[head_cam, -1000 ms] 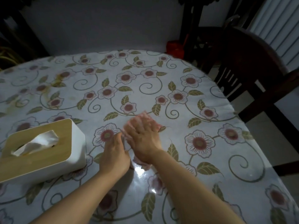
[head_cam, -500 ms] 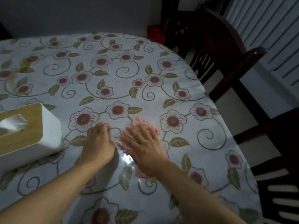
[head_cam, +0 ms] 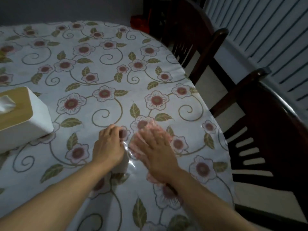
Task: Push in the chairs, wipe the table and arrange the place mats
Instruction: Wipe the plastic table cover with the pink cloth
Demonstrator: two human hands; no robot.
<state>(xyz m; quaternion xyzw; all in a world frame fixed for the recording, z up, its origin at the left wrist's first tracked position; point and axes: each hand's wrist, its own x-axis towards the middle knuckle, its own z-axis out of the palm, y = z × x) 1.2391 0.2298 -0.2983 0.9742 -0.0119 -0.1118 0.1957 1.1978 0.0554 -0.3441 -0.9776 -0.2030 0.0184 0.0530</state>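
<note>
Fingers (head_cam: 155, 135) of the right hand (head_cam: 155, 152) lie flat, pressing a pink cloth (head_cam: 150, 125) on the bench (head_cam: 103, 77). Left hand (head_cam: 108, 145) fingers curl against the surface, holding nothing. Wiping is underway; two chairs (head_cam: 266, 147) at 3 o'clock stand apart; no place mats visible.

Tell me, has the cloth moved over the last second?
Yes. The cloth under the right hand has slid right across the table, farther from the tissue box and nearer the chair-side edge.
</note>
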